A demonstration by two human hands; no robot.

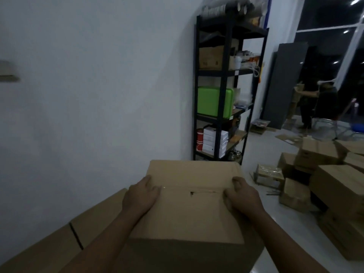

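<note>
**A:** In the head view, what are the hands on?

**B:** A plain brown cardboard box, matte and square-edged, with its top flaps closed. A glossy strip of tape runs along the centre seam, with a small dark tear near the middle.

**A:** How do the hands sit?

**B:** The left hand lies on the left end of the seam with its fingers curled over the box's side edge. The right hand grips the right end, its fingers bent round that edge. Both have hold of the box.

**A:** Where is the box?

**B:** It is low in the middle, right in front of the person. I cannot tell whether it rests on anything. Just to its left, flat-topped brown cartons run along the smooth pale wall.

**A:** And around it?

**B:** Behind it stands a black metal shelf rack holding a rounded green plastic case and stacked white boxes. On the right, more cartons are piled unevenly on the shiny pale floor.
</note>
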